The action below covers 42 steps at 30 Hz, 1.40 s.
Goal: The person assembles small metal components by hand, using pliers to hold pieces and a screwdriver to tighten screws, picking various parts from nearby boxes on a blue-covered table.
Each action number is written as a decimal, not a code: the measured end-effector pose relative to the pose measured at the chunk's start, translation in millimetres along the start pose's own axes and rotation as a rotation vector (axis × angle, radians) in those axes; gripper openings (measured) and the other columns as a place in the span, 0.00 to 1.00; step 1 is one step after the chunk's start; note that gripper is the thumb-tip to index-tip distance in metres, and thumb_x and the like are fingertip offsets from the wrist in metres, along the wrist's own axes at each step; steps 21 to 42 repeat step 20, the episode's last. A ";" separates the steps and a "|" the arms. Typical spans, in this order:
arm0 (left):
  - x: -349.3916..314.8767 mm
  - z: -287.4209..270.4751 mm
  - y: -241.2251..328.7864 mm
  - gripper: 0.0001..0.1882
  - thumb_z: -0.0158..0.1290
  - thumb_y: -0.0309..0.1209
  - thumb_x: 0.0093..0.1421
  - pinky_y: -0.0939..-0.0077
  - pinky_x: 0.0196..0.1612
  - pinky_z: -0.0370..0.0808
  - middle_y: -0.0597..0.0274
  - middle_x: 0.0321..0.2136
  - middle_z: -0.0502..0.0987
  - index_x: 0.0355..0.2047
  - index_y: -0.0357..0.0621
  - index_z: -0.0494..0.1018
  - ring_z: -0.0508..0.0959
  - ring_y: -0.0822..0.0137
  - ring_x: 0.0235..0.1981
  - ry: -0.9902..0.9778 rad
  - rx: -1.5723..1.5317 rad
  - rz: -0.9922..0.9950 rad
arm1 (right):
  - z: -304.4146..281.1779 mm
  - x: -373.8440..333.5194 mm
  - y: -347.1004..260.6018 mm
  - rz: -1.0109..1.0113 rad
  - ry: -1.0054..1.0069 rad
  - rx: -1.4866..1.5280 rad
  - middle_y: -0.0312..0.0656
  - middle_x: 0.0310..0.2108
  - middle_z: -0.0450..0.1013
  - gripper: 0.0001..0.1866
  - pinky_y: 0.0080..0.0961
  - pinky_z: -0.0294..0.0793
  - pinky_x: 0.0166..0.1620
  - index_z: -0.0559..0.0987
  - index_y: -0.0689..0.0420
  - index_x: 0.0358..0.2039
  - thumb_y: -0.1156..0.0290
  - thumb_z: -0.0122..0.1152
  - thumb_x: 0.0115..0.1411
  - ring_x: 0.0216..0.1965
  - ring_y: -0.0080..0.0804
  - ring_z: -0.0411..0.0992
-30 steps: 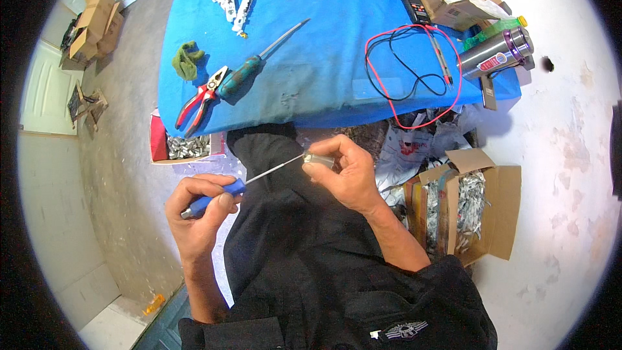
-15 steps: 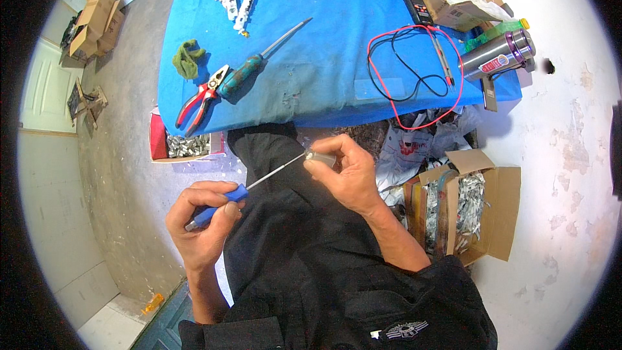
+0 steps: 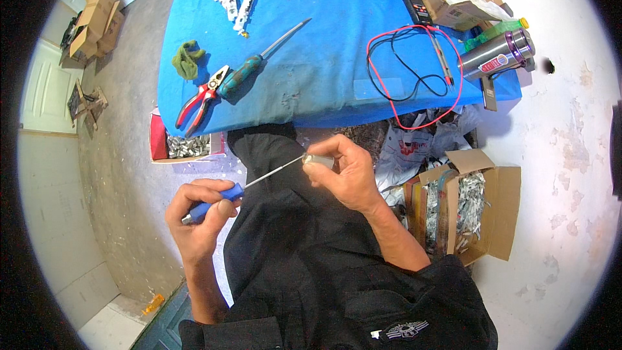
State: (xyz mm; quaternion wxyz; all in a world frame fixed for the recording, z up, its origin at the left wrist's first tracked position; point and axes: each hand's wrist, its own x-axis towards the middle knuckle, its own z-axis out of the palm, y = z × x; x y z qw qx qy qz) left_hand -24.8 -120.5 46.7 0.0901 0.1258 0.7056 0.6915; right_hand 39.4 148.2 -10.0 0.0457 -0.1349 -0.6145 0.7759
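The left hand [image 3: 197,217] grips a blue-handled screwdriver [image 3: 223,196] below the near edge of the blue-covered table [image 3: 324,78]. Its tip meets a small metal part [image 3: 317,161] pinched in the right hand [image 3: 346,175]. Red-handled pliers [image 3: 201,100] lie near the table's near-left corner. A cardboard box [image 3: 483,201] of metal scraps stands on the concrete floor [image 3: 123,175].

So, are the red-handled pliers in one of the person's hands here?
No, the red-handled pliers lie on the blue table cover, while the left hand holds a blue-handled screwdriver and the right hand a small metal part.
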 end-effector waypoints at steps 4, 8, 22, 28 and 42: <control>4.8 -13.1 -10.4 0.10 0.67 0.23 0.61 0.68 0.35 0.86 0.41 0.41 0.84 0.35 0.34 0.75 0.86 0.62 0.32 -0.021 -0.161 -0.084 | -8.2 0.7 -2.2 0.062 -0.109 0.043 0.38 0.34 0.80 0.11 0.20 0.81 0.33 0.79 0.63 0.45 0.76 0.73 0.66 0.31 0.19 0.78; 11.2 -16.6 -23.2 0.10 0.67 0.24 0.60 0.68 0.33 0.84 0.42 0.41 0.84 0.35 0.34 0.76 0.85 0.62 0.30 -0.030 -0.259 -0.091 | -13.8 3.5 -4.0 0.143 -0.192 0.111 0.39 0.33 0.80 0.11 0.21 0.81 0.31 0.79 0.63 0.45 0.75 0.72 0.67 0.30 0.20 0.78; 14.2 -35.1 -40.9 0.13 0.65 0.32 0.65 0.73 0.33 0.78 0.47 0.42 0.83 0.38 0.39 0.72 0.82 0.64 0.32 0.040 -0.312 -0.147 | -21.0 3.6 5.9 0.185 -0.194 0.181 0.40 0.35 0.80 0.11 0.23 0.81 0.36 0.79 0.63 0.45 0.74 0.72 0.67 0.32 0.24 0.79; 14.2 -35.1 -40.9 0.13 0.65 0.32 0.65 0.73 0.33 0.78 0.47 0.42 0.83 0.38 0.39 0.72 0.82 0.64 0.32 0.040 -0.312 -0.147 | -21.0 3.6 5.9 0.185 -0.194 0.181 0.40 0.35 0.80 0.11 0.23 0.81 0.36 0.79 0.63 0.45 0.74 0.72 0.67 0.32 0.24 0.79; 14.2 -35.1 -40.9 0.13 0.65 0.32 0.65 0.73 0.33 0.78 0.47 0.42 0.83 0.38 0.39 0.72 0.82 0.64 0.32 0.040 -0.312 -0.147 | -21.0 3.6 5.9 0.185 -0.194 0.181 0.40 0.35 0.80 0.11 0.23 0.81 0.36 0.79 0.63 0.45 0.74 0.72 0.67 0.32 0.24 0.79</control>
